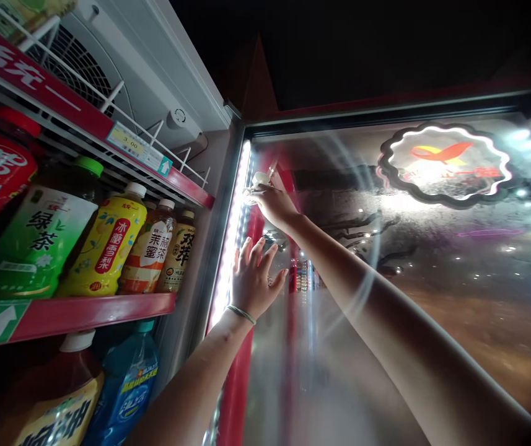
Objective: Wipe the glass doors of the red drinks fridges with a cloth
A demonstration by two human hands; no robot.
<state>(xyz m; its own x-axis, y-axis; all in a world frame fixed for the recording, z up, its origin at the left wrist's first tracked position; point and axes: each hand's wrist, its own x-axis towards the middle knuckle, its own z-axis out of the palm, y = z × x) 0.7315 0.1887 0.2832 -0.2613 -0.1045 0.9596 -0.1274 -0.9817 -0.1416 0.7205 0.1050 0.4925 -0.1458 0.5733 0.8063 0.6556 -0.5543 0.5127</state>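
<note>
The right hand (278, 207) grips a crumpled white cloth (260, 180) high on the glass door (330, 384), by the light strip (224, 272); the left hand (252, 285) spreads wide below. Uneven pushing could swing the door, or the strip could snag the cloth

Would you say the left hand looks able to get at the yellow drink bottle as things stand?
Probably yes: the left hand looks empty, and the yellow drink bottle stands at the front of its shelf, with no glass seen before it.
</note>
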